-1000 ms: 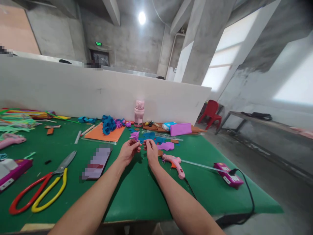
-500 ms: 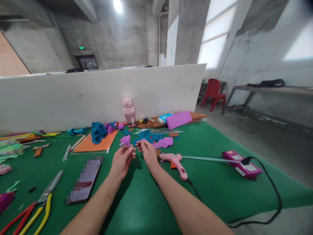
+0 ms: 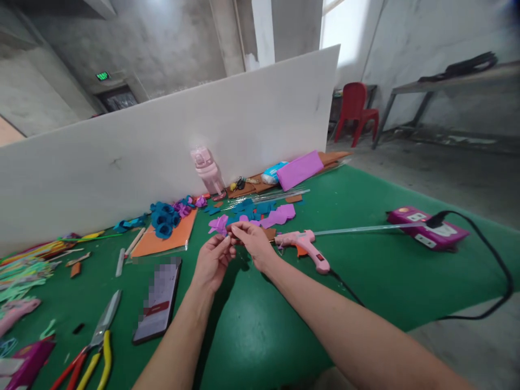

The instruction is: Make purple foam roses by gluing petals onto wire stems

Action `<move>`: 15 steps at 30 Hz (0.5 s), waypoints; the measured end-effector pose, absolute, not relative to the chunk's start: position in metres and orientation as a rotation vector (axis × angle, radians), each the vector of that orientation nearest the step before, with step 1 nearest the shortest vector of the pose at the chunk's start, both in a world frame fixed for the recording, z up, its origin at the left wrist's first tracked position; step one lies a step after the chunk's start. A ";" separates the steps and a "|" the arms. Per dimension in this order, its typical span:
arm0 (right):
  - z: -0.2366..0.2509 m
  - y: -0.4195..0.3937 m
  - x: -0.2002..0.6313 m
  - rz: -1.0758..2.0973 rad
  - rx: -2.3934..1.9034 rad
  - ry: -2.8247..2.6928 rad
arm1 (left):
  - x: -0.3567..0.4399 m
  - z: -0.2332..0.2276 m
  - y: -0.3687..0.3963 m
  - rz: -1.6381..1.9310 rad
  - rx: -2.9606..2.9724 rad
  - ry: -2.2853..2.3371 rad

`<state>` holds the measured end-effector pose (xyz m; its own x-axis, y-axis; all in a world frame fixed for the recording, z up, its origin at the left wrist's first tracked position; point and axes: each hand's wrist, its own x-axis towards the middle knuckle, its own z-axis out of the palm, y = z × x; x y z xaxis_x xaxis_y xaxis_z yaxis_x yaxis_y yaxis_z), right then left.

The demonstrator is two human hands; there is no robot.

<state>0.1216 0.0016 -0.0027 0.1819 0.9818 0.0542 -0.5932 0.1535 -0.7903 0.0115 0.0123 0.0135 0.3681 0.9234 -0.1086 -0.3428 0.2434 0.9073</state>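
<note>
Over the green table [image 3: 252,336] my left hand [image 3: 213,262] and my right hand [image 3: 252,244] meet fingertip to fingertip. Between them they pinch a small purple felt flower piece [image 3: 219,224], which sticks up above my left fingers. A pink glue gun [image 3: 305,247] lies on the table just right of my right hand, with a long clear glue stick [image 3: 353,229] pointing right. Purple and blue felt cut-outs [image 3: 273,215] lie just behind the hands.
A phone [image 3: 159,299] and red-and-yellow scissors [image 3: 94,351] lie to the left. An orange sheet [image 3: 166,240] with blue felt roses [image 3: 162,220], a pink bottle [image 3: 206,170], a purple power strip [image 3: 426,232] with black cable, and a white partition board [image 3: 122,146] surround the work spot.
The view has swung and tilted, so the table appears slanted. My hands have closed in on each other, and both now grip the purple piece.
</note>
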 end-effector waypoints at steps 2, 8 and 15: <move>-0.002 0.002 0.122 1.248 -0.742 -0.678 | 0.011 0.014 0.012 0.972 0.953 0.756; -0.005 0.005 0.123 1.230 -0.754 -0.748 | 0.011 0.014 0.011 0.923 0.975 0.749; 0.000 -0.001 0.133 0.613 -1.033 -1.074 | 0.007 0.014 0.015 0.928 0.936 0.783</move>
<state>0.1326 -0.0012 0.0002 0.3873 0.8246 0.4124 0.0646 0.4219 -0.9043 0.0069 0.0148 0.0136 0.3967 0.9049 -0.1544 -0.3049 0.2885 0.9076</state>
